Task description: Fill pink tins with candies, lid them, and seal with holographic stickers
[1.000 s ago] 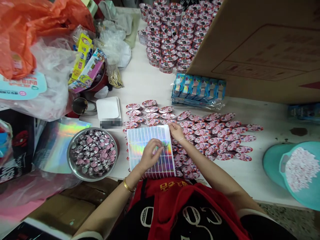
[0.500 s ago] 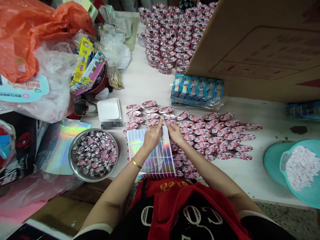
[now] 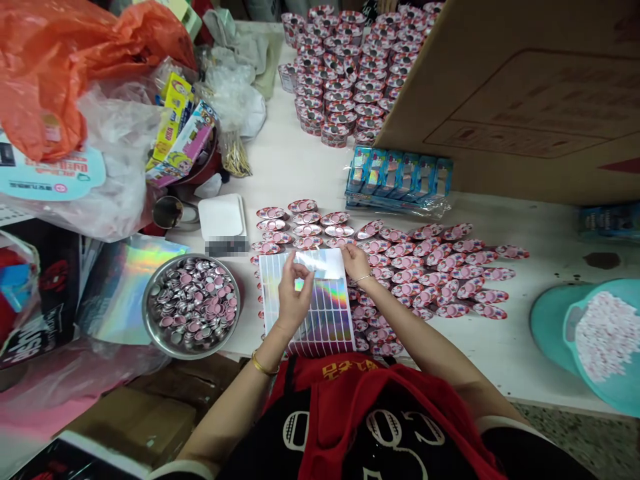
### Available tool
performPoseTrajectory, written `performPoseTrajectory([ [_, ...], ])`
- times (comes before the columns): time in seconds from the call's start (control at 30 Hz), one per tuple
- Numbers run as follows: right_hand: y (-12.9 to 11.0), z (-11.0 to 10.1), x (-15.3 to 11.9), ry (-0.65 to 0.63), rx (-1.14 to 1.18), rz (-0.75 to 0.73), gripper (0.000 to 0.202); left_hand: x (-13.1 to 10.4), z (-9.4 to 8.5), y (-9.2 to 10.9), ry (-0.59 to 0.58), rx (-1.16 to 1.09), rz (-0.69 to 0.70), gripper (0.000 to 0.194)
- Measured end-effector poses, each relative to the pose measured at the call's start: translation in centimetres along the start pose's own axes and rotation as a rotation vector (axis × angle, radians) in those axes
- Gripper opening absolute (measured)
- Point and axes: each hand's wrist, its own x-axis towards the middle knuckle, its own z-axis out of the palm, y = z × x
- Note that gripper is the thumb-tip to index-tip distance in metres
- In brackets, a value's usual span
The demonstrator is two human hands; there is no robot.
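A shiny holographic sticker sheet lies on the table in front of my body, its top edge lifted. My right hand pinches the sheet's upper right corner. Over the upper left part of the sheet is my left hand, thumb and forefinger curved toward each other; whether a small sticker is between them is too small to tell. Rows of pink and red oval pieces stand beyond and to the right of the sheet, and some are partly hidden by it.
A steel bowl of small round caps sits left. Blue packs in clear wrap and a large carton are at the back right. A teal tub stands far right. Bags and small boxes crowd the left.
My left hand has moved back from the oval pieces toward me and over the sheet, its fingers more spread. The top of the sheet now bends up beside my right hand.
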Motion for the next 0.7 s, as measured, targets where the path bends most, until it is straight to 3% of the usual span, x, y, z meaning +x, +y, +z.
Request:
performPoseTrajectory([
  [0.07,-0.8,-0.7,-0.4,0.061,-0.098,-0.138,0.041,0.9,-0.7,0.6,0.103,-0.143,-0.097,0.066],
  [0.13,-2.1,-1.0,-0.9,0.11,-0.035,-0.229,0.047,2.1,-1.1,0.9,0.151,-0.256,-0.152,0.067],
  [0.27,-4.9,-0.1,-1.9,-0.062,0.329,-0.103,0.06,3.8,-1.5,0.3,0.214,-0.363,-0.192,0.067],
  [0.37,-6.6,1.6,-1.9,-0.171,0.455,-0.056,0.044,4.5,-1.9,-0.9,0.25,-0.382,-0.223,0.067],
  [0.43,-7.5,2.8,-1.3,-0.145,0.47,-0.071,0.036,5.0,-2.3,-1.8,0.268,-0.39,-0.236,0.068],
  [0.53,-8.6,4.4,1.1,-0.05,0.345,-0.203,0.029,6.7,-3.1,-3.4,0.303,-0.397,-0.249,0.069],
  [0.7,-10.1,7.8,6.8,0.057,-0.067,-0.446,0.021,11.9,-4.9,-7.1,0.383,-0.273,-0.231,0.072],
])
